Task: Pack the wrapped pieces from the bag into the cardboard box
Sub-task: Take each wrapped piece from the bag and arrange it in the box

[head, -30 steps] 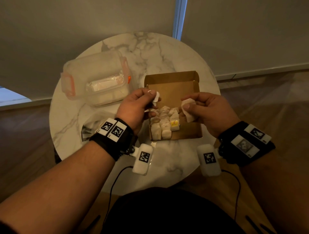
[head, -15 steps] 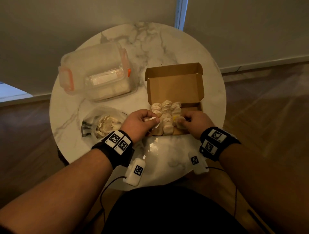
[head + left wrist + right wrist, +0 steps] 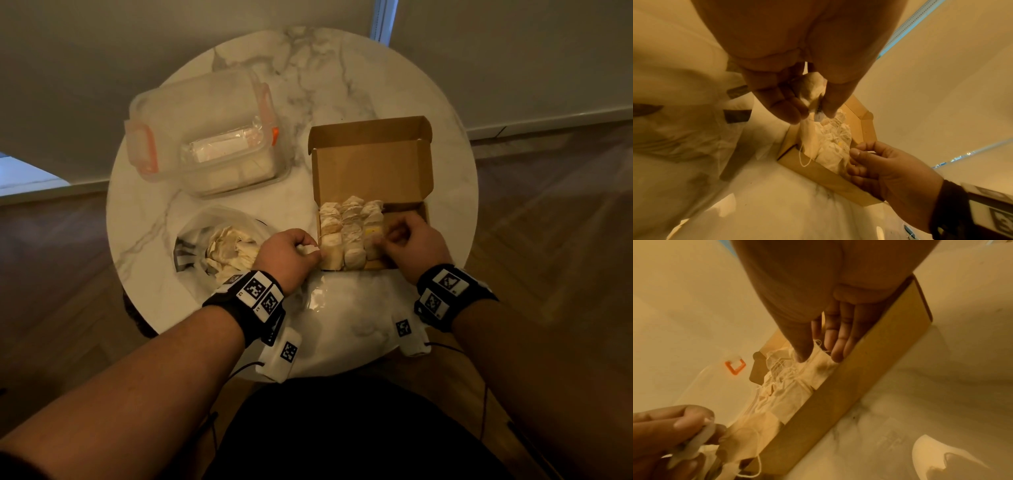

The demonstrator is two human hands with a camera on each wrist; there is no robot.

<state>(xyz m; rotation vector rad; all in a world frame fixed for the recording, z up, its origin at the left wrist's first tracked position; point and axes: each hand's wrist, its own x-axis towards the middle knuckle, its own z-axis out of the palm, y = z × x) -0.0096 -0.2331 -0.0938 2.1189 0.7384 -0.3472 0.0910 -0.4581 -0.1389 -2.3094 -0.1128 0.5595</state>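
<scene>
The open cardboard box [image 3: 370, 168] holds rows of pale wrapped pieces [image 3: 342, 233] along its left side. My right hand [image 3: 385, 240] is inside the box at the front of the third row. In the right wrist view its thumb and fingers [image 3: 836, 353] pinch the top of a wrapped piece [image 3: 822, 368] standing against the box wall [image 3: 849, 386]. My left hand [image 3: 313, 251] sits at the box's front left corner and grips another wrapped piece [image 3: 812, 87] with a string tag. The clear bag [image 3: 191, 236], left of the box, holds several more pieces [image 3: 229, 250].
A clear plastic container [image 3: 205, 137] with orange clasps stands at the back left of the round marble table [image 3: 342, 68]. A crumpled clear wrapper [image 3: 318, 294] lies between the box and the table's near edge. Wooden floor surrounds the table.
Both hands have come down from above the box. The right hand carried its piece into the third row; the left hand dropped to the box's front left corner, still holding its piece.
</scene>
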